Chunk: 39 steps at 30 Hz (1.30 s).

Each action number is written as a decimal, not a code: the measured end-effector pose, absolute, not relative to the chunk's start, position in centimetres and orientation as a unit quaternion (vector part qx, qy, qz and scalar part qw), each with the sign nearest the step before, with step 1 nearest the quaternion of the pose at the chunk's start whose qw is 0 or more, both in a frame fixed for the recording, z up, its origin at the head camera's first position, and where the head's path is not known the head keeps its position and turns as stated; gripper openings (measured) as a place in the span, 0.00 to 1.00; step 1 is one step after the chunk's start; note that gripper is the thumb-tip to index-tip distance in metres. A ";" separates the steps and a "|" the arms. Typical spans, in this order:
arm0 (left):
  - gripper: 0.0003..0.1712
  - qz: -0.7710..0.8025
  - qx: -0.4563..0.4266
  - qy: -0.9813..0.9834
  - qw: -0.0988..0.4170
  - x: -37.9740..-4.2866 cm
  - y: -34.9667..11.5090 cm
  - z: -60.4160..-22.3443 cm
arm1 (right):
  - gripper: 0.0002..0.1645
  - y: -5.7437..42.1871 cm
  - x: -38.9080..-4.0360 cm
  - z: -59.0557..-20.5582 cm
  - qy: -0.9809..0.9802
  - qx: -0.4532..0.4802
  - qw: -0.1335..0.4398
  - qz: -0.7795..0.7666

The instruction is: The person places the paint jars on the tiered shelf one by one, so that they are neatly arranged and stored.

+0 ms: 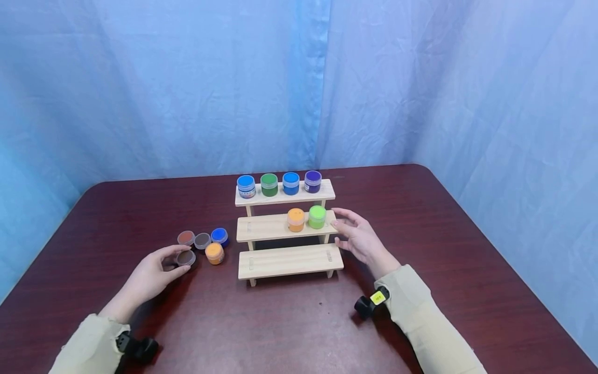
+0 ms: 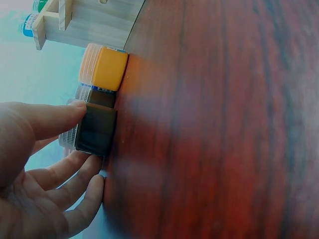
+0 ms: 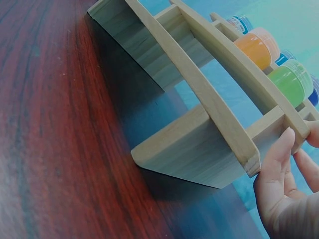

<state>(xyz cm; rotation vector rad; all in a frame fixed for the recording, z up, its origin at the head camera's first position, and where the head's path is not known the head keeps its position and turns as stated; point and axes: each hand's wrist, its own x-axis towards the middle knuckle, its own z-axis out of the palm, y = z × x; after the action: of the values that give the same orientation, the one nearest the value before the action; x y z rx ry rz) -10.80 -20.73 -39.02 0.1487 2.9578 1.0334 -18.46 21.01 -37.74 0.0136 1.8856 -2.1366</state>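
My left hand [image 1: 151, 272] pinches a small paint jar [image 2: 97, 128] with dark brown contents and a clear lid, at the front of a loose group on the table. Thumb and forefinger sit on either side of its lid. On the right, my other hand [image 1: 357, 236] holds the end of the middle tier of a three-tier wooden stand [image 1: 289, 262], with thumb and fingers about the board's end. An orange jar [image 1: 296, 220] and a light green jar [image 1: 317, 217] stand on that tier, near my right fingers. The bottom tier bears no jar.
Beside my left hand are a red-brown jar [image 1: 186, 238], another dark jar [image 1: 203, 241], a blue jar [image 1: 220, 237] and a second orange jar [image 1: 215, 253]. The top tier holds several jars, including a green one [image 1: 269, 185]. Blue curtains [image 1: 210, 88] hang behind the dark table [image 1: 289, 332].
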 end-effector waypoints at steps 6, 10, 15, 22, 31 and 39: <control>0.26 0.327 0.051 0.944 0.001 -10.7 -20.8 -39.1 | 0.31 21.0 -18.5 -37.8 0.652 0.007 0.145 -0.744; 0.26 0.329 0.049 0.943 0.002 -10.6 -20.7 -39.1 | 0.31 20.9 -18.5 -37.8 0.652 0.011 0.145 -0.744; 0.24 0.334 0.048 0.941 -0.006 -10.5 -20.8 -39.3 | 0.30 20.8 -18.5 -37.7 0.654 0.014 0.145 -0.742; 0.25 0.345 0.039 0.938 -0.007 -10.5 -20.7 -39.3 | 0.29 20.8 -18.5 -37.8 0.657 0.017 0.145 -0.740; 0.25 0.341 0.026 0.940 -0.014 -10.4 -20.8 -39.3 | 0.29 20.9 -18.5 -37.8 0.653 0.018 0.146 -0.743; 0.25 0.348 0.014 0.937 -0.036 -10.2 -20.8 -39.2 | 0.31 20.8 -18.5 -37.7 0.654 0.017 0.146 -0.742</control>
<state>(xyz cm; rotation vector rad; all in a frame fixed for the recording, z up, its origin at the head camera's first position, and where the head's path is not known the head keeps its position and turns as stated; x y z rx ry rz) -10.24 -20.84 -39.22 0.0441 3.0118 1.1196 -18.48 20.81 -37.74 0.0476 1.8833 -2.1366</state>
